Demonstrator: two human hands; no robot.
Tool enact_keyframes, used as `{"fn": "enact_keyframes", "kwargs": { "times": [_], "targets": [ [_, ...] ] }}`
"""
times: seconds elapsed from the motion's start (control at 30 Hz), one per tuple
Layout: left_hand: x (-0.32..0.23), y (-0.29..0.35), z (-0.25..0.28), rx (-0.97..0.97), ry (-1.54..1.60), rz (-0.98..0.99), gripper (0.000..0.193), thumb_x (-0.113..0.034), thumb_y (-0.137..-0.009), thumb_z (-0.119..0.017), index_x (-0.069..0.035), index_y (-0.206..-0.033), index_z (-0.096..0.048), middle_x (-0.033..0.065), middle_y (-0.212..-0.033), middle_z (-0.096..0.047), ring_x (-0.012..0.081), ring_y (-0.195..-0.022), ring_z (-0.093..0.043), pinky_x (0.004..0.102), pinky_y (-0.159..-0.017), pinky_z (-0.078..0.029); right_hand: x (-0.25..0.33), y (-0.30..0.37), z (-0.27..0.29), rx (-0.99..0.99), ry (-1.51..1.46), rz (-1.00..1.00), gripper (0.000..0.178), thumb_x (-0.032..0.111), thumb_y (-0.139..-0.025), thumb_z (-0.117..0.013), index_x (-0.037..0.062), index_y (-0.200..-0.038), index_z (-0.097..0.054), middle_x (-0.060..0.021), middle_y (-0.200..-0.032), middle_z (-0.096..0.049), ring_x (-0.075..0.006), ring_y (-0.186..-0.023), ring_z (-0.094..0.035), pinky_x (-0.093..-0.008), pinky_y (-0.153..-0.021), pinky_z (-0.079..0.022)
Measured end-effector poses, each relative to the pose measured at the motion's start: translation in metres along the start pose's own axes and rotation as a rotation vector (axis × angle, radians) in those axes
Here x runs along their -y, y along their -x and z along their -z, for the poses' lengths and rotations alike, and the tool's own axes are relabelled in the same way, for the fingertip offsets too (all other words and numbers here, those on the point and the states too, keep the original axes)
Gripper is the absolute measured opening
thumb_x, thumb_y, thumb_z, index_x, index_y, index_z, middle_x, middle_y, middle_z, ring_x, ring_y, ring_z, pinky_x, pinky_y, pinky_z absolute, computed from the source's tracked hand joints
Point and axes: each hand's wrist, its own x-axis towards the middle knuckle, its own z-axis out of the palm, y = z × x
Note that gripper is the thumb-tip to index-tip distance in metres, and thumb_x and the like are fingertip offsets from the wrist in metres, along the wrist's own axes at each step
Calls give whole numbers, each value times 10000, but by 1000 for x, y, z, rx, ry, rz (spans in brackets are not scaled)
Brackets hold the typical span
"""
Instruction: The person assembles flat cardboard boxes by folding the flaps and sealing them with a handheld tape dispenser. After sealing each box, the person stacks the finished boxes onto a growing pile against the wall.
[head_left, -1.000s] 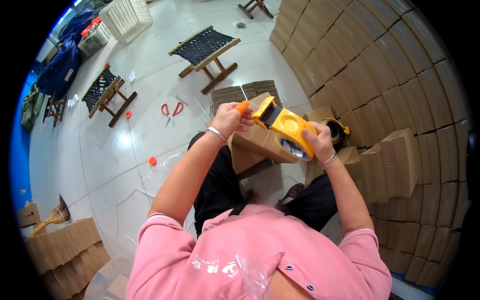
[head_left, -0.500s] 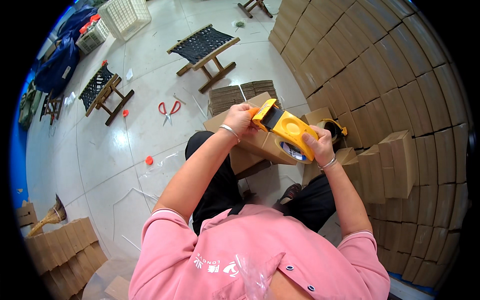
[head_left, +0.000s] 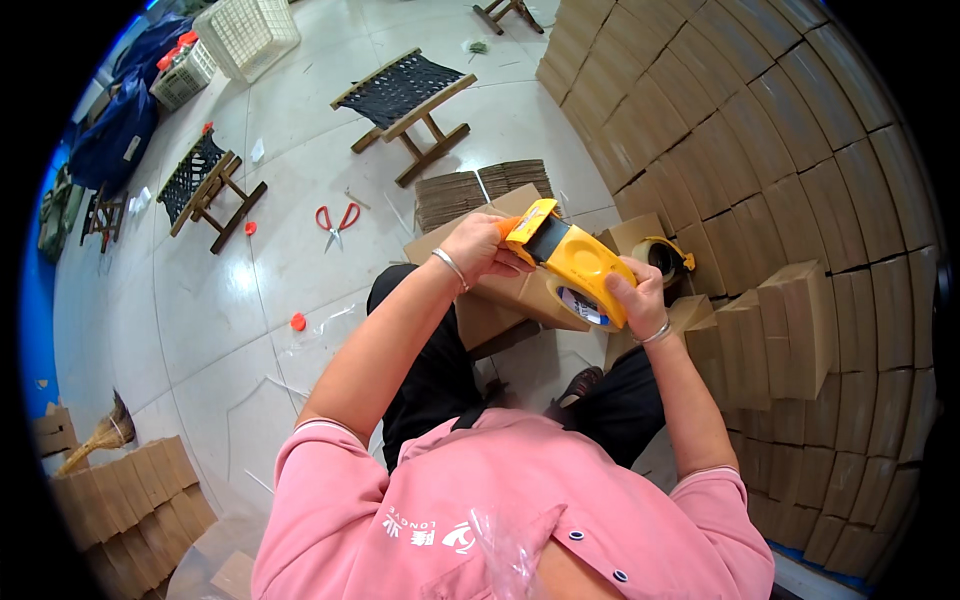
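Observation:
A yellow tape dispenser (head_left: 590, 262) with a roll of tape in it is held above a brown cardboard box (head_left: 500, 305) in front of me. My right hand (head_left: 637, 296) is closed around the dispenser's rear end. At its front end, my left hand (head_left: 482, 246) has its fingers bent against the orange and yellow head. Those fingertips are partly hidden, so whether they also pinch the tape's end does not show. The box lies by my knees, its flaps partly covered by my hands and the dispenser.
A second tape dispenser (head_left: 662, 258) rests right of the box. Stacked cartons (head_left: 750, 160) form a wall on the right. Flattened cardboard (head_left: 450, 200) lies beyond the box. Red-handled scissors (head_left: 336, 226) and a folding stool (head_left: 405, 95) are on the floor, with a broom (head_left: 105, 432) far left.
Hands and dispenser stay almost in place; the left hand's fingers have shifted slightly at the dispenser's head. The whole view has moved a little.

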Motion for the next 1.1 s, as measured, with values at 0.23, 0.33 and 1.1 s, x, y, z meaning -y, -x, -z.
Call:
{"fn": "enact_keyframes", "kwargs": {
  "times": [0.23,0.33,1.1],
  "targets": [
    [15,-9,-4,-76,63,-147,247,-205,-947,-512,-14,-1012,-655,111,-837,-693,176,-679,-679,298,-623,-545,6,1,-2,1,-49,-6,372,318,-855,-669,-44,-923,-616,-64,-737,-611,-118,-532,-591,-222,-476,-468],
    [17,-12,0,-169,-145,-299,197,-125,-925,-526,7,-971,-664,104,-788,-676,158,-624,-656,266,-530,-531,10,0,-1,32,-36,-59,371,310,-855,-670,-51,-927,-622,-61,-752,-618,-107,-571,-587,-220,-516,-467],
    [73,0,86,-419,6,-169,257,-228,-957,-516,-42,-792,-578,50,-654,-587,144,-501,-590,264,-467,-502,32,-25,-1,153,147,6,304,257,-791,-691,-17,-710,-586,14,-638,-473,-55,-607,-425,-230,-535,-349]
  ]
}}
